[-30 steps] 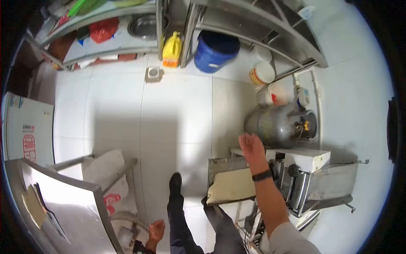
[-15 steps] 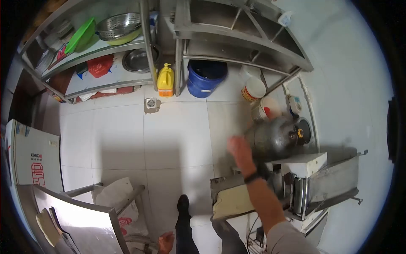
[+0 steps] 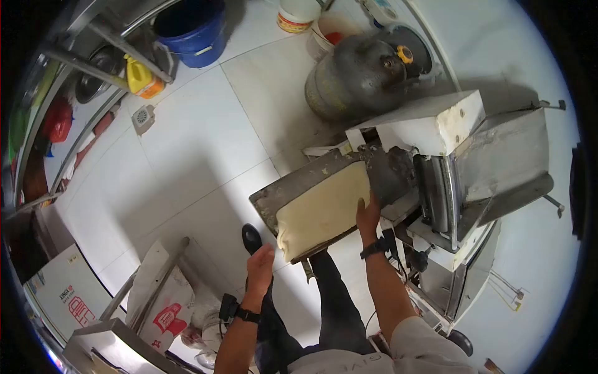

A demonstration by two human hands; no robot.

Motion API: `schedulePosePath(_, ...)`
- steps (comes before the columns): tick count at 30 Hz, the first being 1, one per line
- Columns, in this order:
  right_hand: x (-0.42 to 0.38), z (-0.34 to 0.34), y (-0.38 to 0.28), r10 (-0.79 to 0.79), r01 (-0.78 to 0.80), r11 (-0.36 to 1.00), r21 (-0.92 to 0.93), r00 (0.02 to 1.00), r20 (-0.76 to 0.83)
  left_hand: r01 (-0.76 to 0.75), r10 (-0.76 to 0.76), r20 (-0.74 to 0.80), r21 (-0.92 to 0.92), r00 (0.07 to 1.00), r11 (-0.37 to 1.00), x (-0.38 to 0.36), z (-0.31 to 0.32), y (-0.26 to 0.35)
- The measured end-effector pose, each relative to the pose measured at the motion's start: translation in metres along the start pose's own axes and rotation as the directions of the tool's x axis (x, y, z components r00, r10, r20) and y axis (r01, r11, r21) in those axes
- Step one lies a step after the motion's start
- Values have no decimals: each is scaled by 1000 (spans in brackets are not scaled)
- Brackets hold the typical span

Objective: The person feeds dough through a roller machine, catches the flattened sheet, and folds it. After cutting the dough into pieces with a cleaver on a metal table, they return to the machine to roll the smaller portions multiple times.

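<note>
Head view: the thumb of the right hand (image 3: 369, 218) is laid on the near right edge of a pale dough sheet (image 3: 324, 209); its other fingers are partly hidden, and whether the sheet is gripped cannot be told. The fingers of the left hand (image 3: 260, 268) are loosely bent and released – this hand is held just beside the sheet's lower left corner, at 8 o'clock from its centre. Black bands are worn on both wrists.

The dough sheet is supported on a sloping metal tray (image 3: 299, 177), with rumpled folds noted along its left end. At 3 o'clock from the sheet, steel rollers (image 3: 436, 193) are mounted beneath a white housing (image 3: 430, 121); a grey plate (image 3: 507, 149) is set beyond them.

A gas cylinder (image 3: 355, 81) with a yellow valve knob is stood at 1 o'clock, a blue bucket (image 3: 199, 53) at 11. At 10 o'clock a yellow jug (image 3: 141, 80) is seen – a floor drain (image 3: 142, 116) is located near it. At 8 o'clock, a white sack (image 3: 156, 299) with red print is observed.
</note>
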State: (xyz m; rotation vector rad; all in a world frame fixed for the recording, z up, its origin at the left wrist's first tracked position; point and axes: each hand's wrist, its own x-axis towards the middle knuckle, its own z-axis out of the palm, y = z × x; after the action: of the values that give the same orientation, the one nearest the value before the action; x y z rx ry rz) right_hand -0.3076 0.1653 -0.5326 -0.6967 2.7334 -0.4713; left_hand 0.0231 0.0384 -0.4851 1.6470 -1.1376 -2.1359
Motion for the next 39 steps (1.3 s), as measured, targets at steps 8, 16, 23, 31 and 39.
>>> schedulePosePath(8, 67, 5, -8, 234, -225, 972, -70, 954, 187, -284, 356, -16, 572, 934, 769, 65, 56, -80)
schedulePosePath(16, 59, 44, 54, 12, -13, 1000, 21, 1000, 17, -67, 249, -35, 918, 968, 390, 68, 90, -47)
schedulePosePath(23, 38, -43, -8, 223, -228, 934, 276, 974, 49, -184, 193, 23, 425, 981, 886, 26, 99, 18)
schedulePosePath(31, 116, -74, -52, 278, -189, 925, -329, 928, 249, -120, 151, -37, 439, 988, 890, 99, 96, 31)
schedulePosePath(39, 109, 35, -45, -321, 272, 933, -237, 926, -200, -157, 168, 17, 454, 986, 877, 114, 84, 12)
